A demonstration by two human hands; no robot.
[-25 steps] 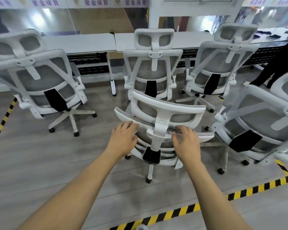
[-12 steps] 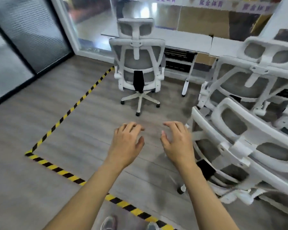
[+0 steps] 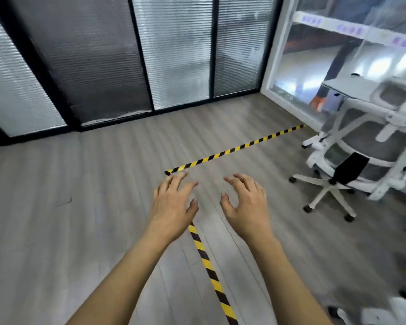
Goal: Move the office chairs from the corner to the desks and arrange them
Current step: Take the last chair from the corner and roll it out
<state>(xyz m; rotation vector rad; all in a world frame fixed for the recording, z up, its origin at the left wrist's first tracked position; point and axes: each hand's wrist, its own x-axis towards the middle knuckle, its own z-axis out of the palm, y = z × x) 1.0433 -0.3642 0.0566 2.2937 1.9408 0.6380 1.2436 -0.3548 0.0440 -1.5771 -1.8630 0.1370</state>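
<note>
Your view has swung left since half a second ago: your left hand (image 3: 172, 205) and right hand (image 3: 246, 207) hover empty, fingers (image 3: 178, 180) loosely spread, over the floor (image 3: 80, 207) at the hazard tape (image 3: 234, 150) corner. The office chair (image 3: 361, 139) stands upright at right, its back toward you, facing the counter (image 3: 347, 86); open floor stretches left to the glass wall (image 3: 92, 55).

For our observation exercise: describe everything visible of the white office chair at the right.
The office chair has a white plastic-looking frame, grey mesh back, headrest, black lumbar pad and a white star base on dark castors. Seen from behind and blurred, it stands upright on the floor by a white desk.
</note>
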